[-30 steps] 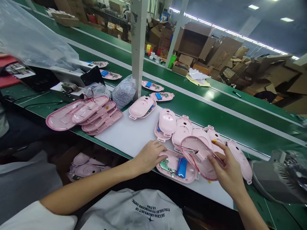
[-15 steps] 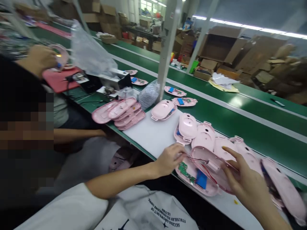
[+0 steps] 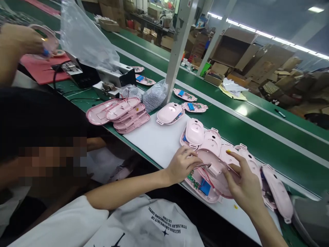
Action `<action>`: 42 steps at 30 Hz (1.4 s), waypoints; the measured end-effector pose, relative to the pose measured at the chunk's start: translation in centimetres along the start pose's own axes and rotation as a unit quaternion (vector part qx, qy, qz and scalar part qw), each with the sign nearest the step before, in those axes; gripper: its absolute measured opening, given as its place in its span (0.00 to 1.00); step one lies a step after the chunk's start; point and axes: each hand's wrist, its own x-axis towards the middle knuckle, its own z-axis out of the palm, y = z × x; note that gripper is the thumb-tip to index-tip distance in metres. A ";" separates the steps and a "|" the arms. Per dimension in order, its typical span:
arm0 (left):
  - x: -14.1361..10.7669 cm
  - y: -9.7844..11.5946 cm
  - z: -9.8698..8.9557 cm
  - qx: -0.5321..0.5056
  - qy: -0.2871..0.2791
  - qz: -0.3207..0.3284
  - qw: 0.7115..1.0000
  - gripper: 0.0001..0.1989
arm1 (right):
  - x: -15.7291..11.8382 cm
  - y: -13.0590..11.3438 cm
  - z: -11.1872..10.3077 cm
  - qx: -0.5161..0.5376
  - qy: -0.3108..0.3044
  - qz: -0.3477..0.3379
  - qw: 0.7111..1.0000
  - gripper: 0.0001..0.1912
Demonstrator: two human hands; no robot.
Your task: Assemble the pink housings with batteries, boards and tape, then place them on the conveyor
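Observation:
My left hand (image 3: 181, 165) pinches thin red and black wires (image 3: 203, 166) over an opened pink casing. My right hand (image 3: 244, 183) grips the upper pink shell (image 3: 222, 180), which is tilted with its inner side toward me. A yellow bit (image 3: 228, 151) shows at the tip of my right index finger. Below lies the bottom shell (image 3: 214, 198), holding a green circuit board (image 3: 193, 181) and a blue battery-like block (image 3: 205, 187). The wires run between the two shells. My left fingertips partly hide the wire ends.
Several pink casings (image 3: 195, 132) line the white mat (image 3: 146, 140) beyond my hands. Stacked pink shells (image 3: 131, 116) are at the left, beside a bubble-wrap bag (image 3: 155, 96). A metal post (image 3: 178, 51) rises from the green bench (image 3: 218, 116). A co-worker's hand (image 3: 23, 41) works far left.
The view has shifted, so most bench items sit further left. My left fingers have moved closer to the upper shell along the wires. The co-worker's head has come nearer to my left arm.

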 end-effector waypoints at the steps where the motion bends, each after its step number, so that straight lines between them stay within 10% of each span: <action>1: -0.1 0.1 0.3 -0.011 0.034 -0.012 0.999 0.06 | 0.1 0.2 -0.1 0.017 -0.007 -0.004 1.000 0.26; 4: 0.3 0.1 0.8 -0.137 0.042 -0.107 0.984 0.04 | 0.7 1.0 -0.3 0.054 -0.024 0.006 0.998 0.27; 10: 2.3 -0.6 0.3 -0.341 -0.080 -0.369 0.861 0.28 | 2.8 1.7 0.7 0.079 -0.058 -0.020 0.995 0.27; 17: 1.8 -0.8 0.6 -0.319 -0.087 -0.335 0.882 0.15 | 4.6 0.1 5.2 0.083 -0.056 -0.071 0.992 0.22; 23: 1.7 -1.2 0.5 -0.392 -0.117 -0.357 0.840 0.11 | 4.9 0.8 3.3 0.131 -0.089 -0.132 0.979 0.12; 35: 1.3 -1.9 0.9 -0.401 -0.126 -0.346 0.839 0.14 | 4.2 -0.8 4.5 -0.209 -0.065 -0.251 0.943 0.12; 42: 1.3 -1.7 0.3 -0.366 -0.123 -0.364 0.848 0.15 | 5.1 0.0 3.4 -0.209 -0.002 -0.068 0.976 0.21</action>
